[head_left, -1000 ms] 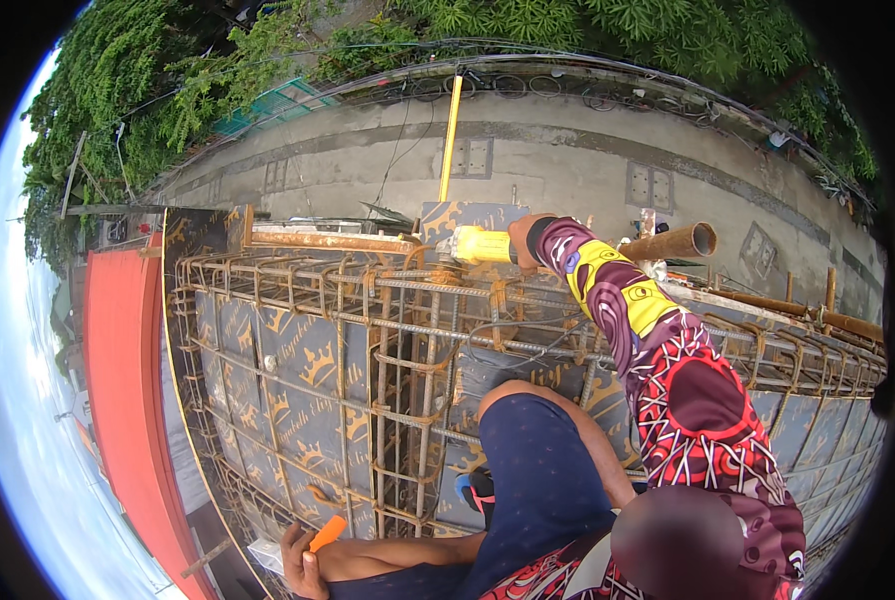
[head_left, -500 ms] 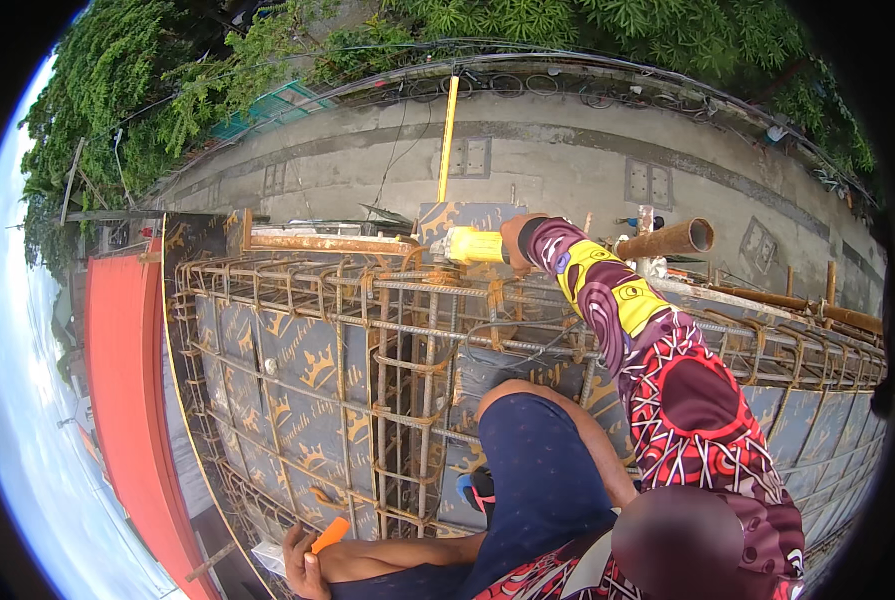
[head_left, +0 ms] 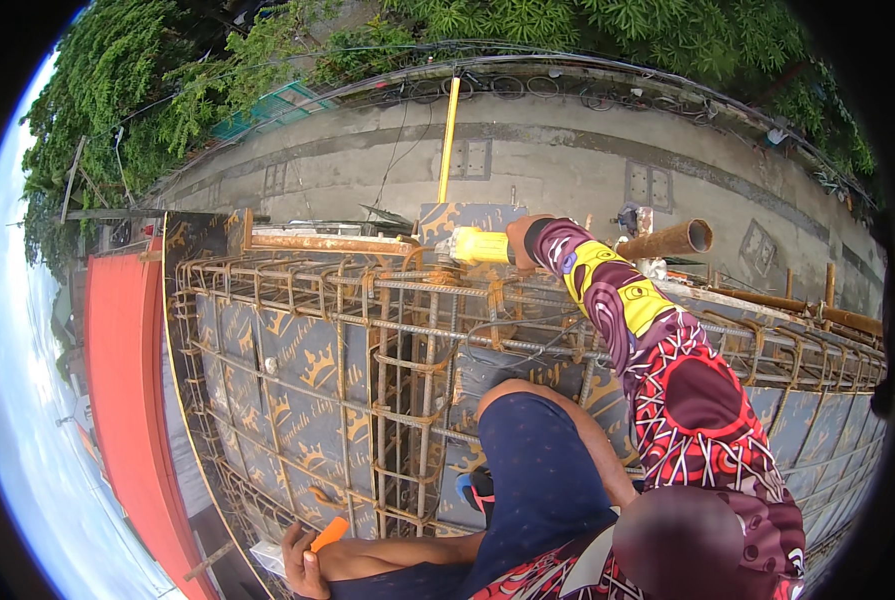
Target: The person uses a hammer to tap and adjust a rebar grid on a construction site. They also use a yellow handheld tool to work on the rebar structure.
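The step in hand seems to be work with the yellow-bodied handheld power tool (head_left: pixel 482 246), which sits at upper centre of the frame, its grey head pointing left over the top edge of the rusty steel rebar cage (head_left: pixel 427 287). Whether the tool is running, or its head touches a bar, I cannot tell. The next move seems to call for a steady wrist and for the head to be kept clear of the neighbouring bars. The right hand (head_left: pixel 527 243) is closed around the tool's rear end, with its patterned maroon, red and yellow sleeve (head_left: pixel 707 400) running diagonally up from the lower right, the arm reaching well out. The left hand (head_left: pixel 302 565) lies low at lower left, near a bent bare leg, fingers curled loosely upward; a flat bright-orange piece (head_left: pixel 332 532) shows right beside them, but I cannot tell whether it is gripped. Dark gold-printed panels (head_left: pixel 317 360) line the cage at left centre.
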`<state>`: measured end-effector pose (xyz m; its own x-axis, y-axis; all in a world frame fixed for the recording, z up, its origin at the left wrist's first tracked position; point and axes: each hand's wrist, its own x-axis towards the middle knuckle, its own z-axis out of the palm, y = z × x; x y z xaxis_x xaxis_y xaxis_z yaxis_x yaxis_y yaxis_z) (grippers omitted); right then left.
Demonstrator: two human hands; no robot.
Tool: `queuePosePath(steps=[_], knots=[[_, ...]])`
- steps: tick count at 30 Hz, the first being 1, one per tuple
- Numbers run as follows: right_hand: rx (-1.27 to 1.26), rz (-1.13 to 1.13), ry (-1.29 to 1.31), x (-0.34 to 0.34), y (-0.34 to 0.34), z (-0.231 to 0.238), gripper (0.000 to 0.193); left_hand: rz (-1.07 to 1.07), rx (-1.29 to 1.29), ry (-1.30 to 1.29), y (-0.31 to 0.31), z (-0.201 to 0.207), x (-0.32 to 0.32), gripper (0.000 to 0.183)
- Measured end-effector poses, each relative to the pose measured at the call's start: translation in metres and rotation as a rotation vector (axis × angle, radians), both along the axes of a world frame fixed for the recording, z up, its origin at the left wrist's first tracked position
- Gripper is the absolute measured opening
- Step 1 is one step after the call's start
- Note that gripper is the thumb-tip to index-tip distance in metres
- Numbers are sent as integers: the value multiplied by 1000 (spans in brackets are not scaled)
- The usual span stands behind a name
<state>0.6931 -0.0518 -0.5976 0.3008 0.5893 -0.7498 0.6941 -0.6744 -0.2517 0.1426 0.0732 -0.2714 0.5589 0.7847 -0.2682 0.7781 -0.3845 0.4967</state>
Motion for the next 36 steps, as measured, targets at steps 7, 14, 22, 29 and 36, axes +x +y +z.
queuePosePath(steps=[7,14,22,29,36], knots=[[-24,12,10,0,-1,5,60,-4,-26,-8,6,-2,-14,56],[-8,19,9,2,-8,8,60,16,-44,-6,6,-2,-15,56],[-34,1,25,3,-8,9,63,36,-51,-2,0,1,-5,58],[17,-4,30,0,-10,6,64,11,-33,-7,5,-1,-12,58],[62,-72,49,6,-10,2,66,5,-26,-4,7,-5,-12,58]])
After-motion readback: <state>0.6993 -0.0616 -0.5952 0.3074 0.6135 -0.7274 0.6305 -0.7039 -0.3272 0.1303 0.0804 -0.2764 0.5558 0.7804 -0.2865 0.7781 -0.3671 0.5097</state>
